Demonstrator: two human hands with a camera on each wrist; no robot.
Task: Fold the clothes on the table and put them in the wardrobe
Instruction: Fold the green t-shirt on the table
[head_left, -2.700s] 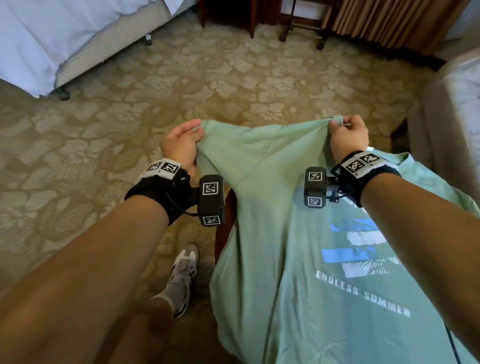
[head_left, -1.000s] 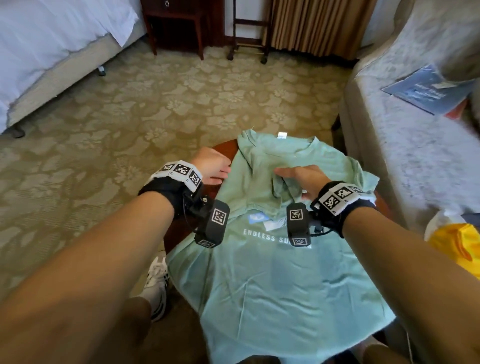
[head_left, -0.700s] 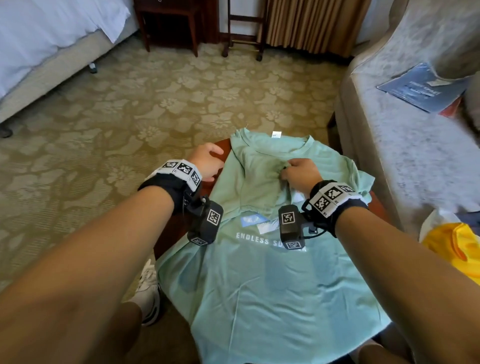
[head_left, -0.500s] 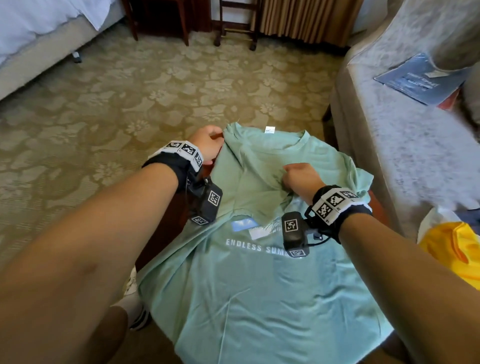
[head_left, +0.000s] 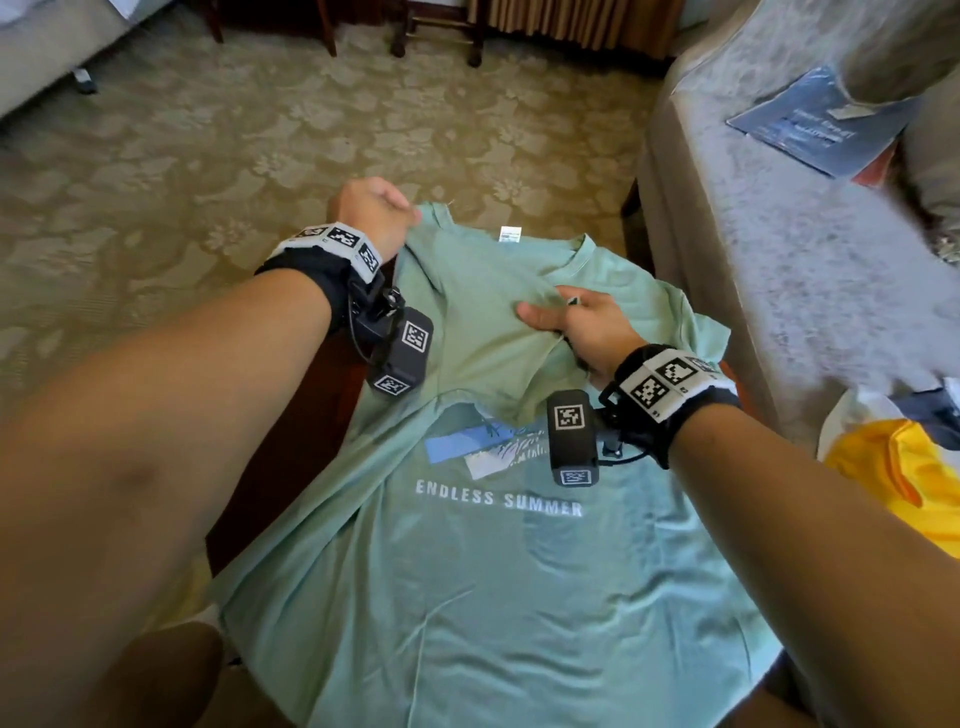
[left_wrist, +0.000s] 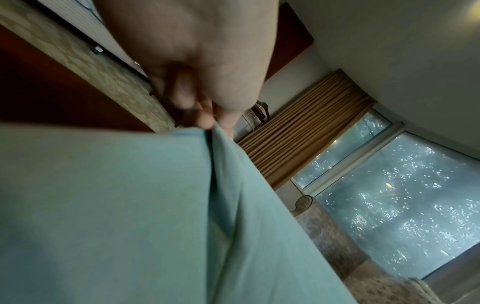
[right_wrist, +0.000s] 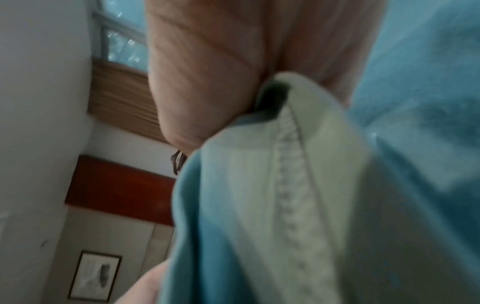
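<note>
Green shirt (head_left: 493, 597): one, print up, spread on the dark table (head_left: 291, 447).
Head: two hands; left hand (head_left: 371, 210) pinches the far-left shoulder, right hand (head_left: 582, 325) grips a fold below the collar. One yellow cloth (head_left: 904, 473) at right.
Left wrist: fingertips (left_wrist: 207, 121) nip the shirt edge.
Right wrist: one stitched hem (right_wrist: 291, 164) clamped in the palm.

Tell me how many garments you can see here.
2: the green T-shirt spread on the table, gripped by both hands, and a yellow garment at the right edge. More may be hidden there.
</note>
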